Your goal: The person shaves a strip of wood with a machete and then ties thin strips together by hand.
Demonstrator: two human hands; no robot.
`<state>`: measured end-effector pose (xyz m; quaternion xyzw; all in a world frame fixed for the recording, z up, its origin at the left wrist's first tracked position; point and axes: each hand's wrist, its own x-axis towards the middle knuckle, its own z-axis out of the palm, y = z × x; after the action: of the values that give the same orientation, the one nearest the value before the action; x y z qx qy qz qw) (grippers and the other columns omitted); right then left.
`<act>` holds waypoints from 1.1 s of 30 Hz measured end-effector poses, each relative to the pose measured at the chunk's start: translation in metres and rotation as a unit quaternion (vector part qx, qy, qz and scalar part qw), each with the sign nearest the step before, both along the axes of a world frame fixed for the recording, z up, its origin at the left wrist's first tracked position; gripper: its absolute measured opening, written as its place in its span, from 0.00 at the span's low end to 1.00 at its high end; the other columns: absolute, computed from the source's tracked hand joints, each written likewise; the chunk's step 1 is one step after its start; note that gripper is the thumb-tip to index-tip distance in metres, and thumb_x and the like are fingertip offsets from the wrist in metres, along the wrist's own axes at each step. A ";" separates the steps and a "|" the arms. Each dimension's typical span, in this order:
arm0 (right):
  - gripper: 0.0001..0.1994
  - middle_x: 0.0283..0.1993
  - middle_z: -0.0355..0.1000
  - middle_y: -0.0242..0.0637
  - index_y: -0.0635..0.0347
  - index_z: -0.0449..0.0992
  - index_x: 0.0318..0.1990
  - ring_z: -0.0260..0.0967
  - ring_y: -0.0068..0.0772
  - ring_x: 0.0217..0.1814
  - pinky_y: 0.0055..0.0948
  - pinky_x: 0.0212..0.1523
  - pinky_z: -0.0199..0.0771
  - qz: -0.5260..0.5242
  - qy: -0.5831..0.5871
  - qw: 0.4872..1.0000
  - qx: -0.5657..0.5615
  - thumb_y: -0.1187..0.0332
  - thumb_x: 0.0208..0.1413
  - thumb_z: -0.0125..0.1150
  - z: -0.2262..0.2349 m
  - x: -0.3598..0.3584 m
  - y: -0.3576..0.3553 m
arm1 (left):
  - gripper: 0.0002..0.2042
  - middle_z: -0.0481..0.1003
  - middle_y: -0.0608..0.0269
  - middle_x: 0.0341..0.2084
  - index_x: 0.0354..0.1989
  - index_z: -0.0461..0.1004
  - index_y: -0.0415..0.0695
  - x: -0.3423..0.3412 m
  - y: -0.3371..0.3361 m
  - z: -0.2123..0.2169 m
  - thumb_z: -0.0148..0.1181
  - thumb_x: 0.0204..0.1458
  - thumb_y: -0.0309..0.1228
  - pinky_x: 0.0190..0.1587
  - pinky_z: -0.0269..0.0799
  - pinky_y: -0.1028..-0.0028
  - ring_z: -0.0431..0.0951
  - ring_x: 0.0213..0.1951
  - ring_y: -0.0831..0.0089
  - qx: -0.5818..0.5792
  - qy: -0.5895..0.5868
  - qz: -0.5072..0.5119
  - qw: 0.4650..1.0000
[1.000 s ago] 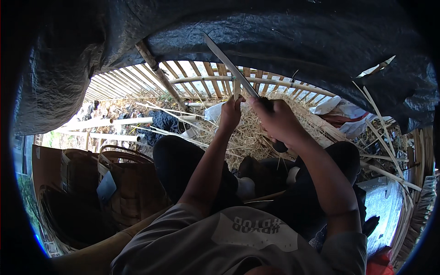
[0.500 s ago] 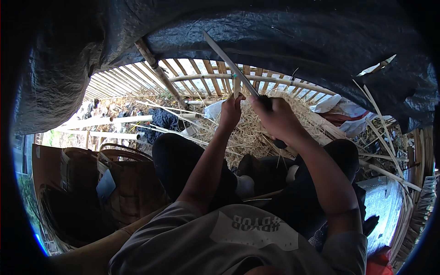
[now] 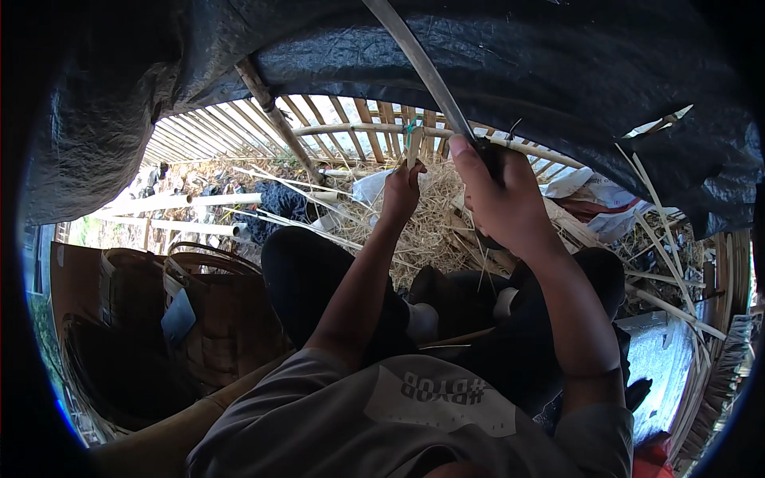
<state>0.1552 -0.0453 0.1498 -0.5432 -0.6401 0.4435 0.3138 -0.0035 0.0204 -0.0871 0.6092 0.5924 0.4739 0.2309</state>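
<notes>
— Hands first: what are they doing?

— Right hand [image 3: 506, 203] is curled in a fist round a dark handle, thumb laid along it, and a long pale blade or bamboo strip [image 3: 414, 60] runs up and to the left from that fist toward the black tarp [image 3: 558, 72] overhead. I cannot tell which of the two it is. Left hand [image 3: 401, 191] sits just to the left of the right one, fingers pinched together on a short pale sliver [image 3: 414, 146] that stands upright, its tip at the level of the slatted fence [image 3: 351, 127].

— Do the hands touch?

— No, they are close but apart, both raised above the knees.

— And round about?

— A heap of dry straw [image 3: 426, 231] lies beyond the hands, between the dark trousered legs [image 3: 311, 271] and the fence. Woven baskets [image 3: 199, 319] stand at the near left, and loose bamboo strips [image 3: 669, 239] lean at the right.
</notes>
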 end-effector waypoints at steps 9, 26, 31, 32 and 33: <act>0.24 0.15 0.65 0.28 0.61 0.73 0.28 0.61 0.19 0.12 0.26 0.15 0.61 -0.007 -0.110 0.994 -0.015 0.46 0.63 0.53 -0.071 -0.008 0.017 | 0.06 0.78 0.41 0.29 0.38 0.74 0.36 -0.004 0.006 -0.017 0.53 0.60 0.26 0.33 0.74 0.59 0.79 0.33 0.43 0.042 -0.011 -0.029 0.999; 0.22 0.15 0.60 0.25 0.59 0.70 0.27 0.57 0.15 0.12 0.23 0.13 0.55 0.003 0.106 0.986 -0.129 0.48 0.63 0.55 -0.059 -0.001 0.010 | 0.09 0.77 0.44 0.26 0.34 0.76 0.39 -0.001 0.008 -0.016 0.52 0.62 0.30 0.33 0.72 0.56 0.78 0.32 0.44 0.050 0.003 0.005 0.999; 0.21 0.14 0.57 0.23 0.56 0.67 0.26 0.53 0.15 0.11 0.22 0.12 0.54 0.017 0.050 0.999 -0.015 0.49 0.63 0.55 -0.062 -0.003 0.014 | 0.09 0.77 0.44 0.25 0.33 0.76 0.38 -0.002 0.007 -0.013 0.52 0.61 0.29 0.33 0.72 0.56 0.78 0.31 0.44 0.045 -0.006 0.010 0.999; 0.21 0.14 0.56 0.23 0.56 0.67 0.26 0.53 0.15 0.11 0.22 0.12 0.54 0.019 0.048 0.999 0.000 0.49 0.63 0.54 -0.069 -0.003 0.015 | 0.08 0.77 0.44 0.25 0.33 0.76 0.39 -0.002 0.007 -0.013 0.52 0.61 0.29 0.33 0.71 0.56 0.78 0.31 0.44 0.050 -0.008 0.011 0.999; 0.21 0.14 0.56 0.22 0.56 0.66 0.26 0.52 0.15 0.11 0.22 0.12 0.54 0.021 0.044 0.999 0.014 0.49 0.64 0.54 -0.073 -0.003 0.015 | 0.08 0.77 0.44 0.25 0.34 0.76 0.39 -0.002 0.008 -0.014 0.52 0.61 0.28 0.32 0.71 0.56 0.78 0.31 0.44 0.056 -0.012 0.011 0.998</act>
<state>0.1523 -0.0308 0.0772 -0.5050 -0.6430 0.4644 0.3405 -0.0051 0.0286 -0.1015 0.6089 0.5692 0.5157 0.1983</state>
